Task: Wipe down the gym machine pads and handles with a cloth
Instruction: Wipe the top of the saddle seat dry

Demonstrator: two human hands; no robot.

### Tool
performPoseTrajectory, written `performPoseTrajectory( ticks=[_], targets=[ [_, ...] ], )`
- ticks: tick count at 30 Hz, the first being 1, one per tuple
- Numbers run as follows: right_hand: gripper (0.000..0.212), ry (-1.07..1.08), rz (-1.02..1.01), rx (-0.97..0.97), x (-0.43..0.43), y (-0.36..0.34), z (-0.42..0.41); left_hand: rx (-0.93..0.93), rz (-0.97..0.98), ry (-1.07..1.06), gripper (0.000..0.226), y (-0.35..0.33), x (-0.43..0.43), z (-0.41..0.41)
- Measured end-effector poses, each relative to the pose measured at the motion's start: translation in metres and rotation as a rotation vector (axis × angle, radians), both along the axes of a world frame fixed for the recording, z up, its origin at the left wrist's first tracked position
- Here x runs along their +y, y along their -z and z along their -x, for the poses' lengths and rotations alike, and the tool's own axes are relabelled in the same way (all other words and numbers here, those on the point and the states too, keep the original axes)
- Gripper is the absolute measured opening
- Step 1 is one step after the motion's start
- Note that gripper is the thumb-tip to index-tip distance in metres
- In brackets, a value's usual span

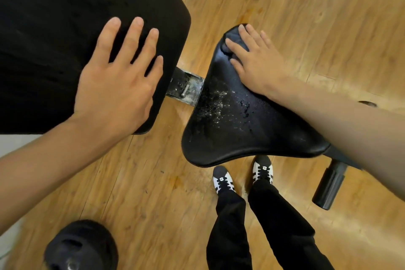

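My left hand (119,72) lies flat with spread fingers on the near corner of the large black back pad (65,28). My right hand (256,59) presses a dark cloth (232,37) flat onto the far tip of the black triangular seat pad (230,129). Most of the cloth is hidden under my fingers. The seat's surface shows whitish specks and worn, flaky patches around its middle.
A scuffed metal bracket (186,87) joins the two pads. A black foam roller (328,186) sticks out below the seat at the right. My feet in black-and-white shoes (223,180) stand on the wooden floor. A dark round weight (81,245) lies at bottom left.
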State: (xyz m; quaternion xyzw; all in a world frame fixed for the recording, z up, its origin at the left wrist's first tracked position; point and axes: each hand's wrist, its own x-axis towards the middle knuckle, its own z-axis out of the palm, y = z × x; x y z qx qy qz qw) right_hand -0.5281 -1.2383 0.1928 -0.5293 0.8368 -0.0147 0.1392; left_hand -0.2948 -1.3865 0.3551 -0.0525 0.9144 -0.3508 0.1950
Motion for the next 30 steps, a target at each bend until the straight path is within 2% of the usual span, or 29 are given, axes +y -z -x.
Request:
performPoseTrajectory(
  ticks=[6,8,10,14,17,20,22,25,28,30],
  targets=[
    [0.054,-0.044,-0.009,0.058,0.157,-0.044,-0.058,-0.010,0.001,-0.022,0.067,-0.001,0.002,0.001],
    [0.056,-0.059,-0.030,0.051,0.145,-0.041,-0.051,-0.017,0.021,-0.005,0.067,-0.001,0.003,0.000],
    [0.058,-0.062,-0.018,0.060,0.096,-0.027,-0.034,-0.013,0.004,0.008,0.067,0.000,0.002,0.000],
    [0.058,0.056,-0.021,-0.012,0.006,-0.005,-0.002,0.039,-0.098,-0.006,0.066,0.003,-0.002,-0.002],
    [0.056,0.054,-0.021,-0.023,0.054,-0.020,-0.015,0.071,-0.170,0.003,0.065,0.002,-0.005,-0.001],
    [0.053,0.039,-0.033,-0.014,0.153,-0.046,-0.041,0.107,-0.165,-0.002,0.065,0.003,-0.003,-0.002],
    [0.055,0.019,-0.026,-0.028,0.181,-0.050,-0.042,0.092,-0.149,0.005,0.066,0.005,-0.002,-0.002],
    [0.055,0.032,0.003,-0.050,0.135,-0.033,-0.020,0.087,-0.158,0.023,0.067,0.009,-0.003,-0.004],
    [0.056,0.151,-0.027,-0.115,0.066,-0.021,-0.002,0.106,-0.227,0.011,0.067,0.012,-0.006,-0.004],
    [0.055,0.201,-0.023,-0.054,0.074,-0.021,-0.014,0.114,-0.261,-0.007,0.068,0.016,-0.009,-0.002]
  ],
)
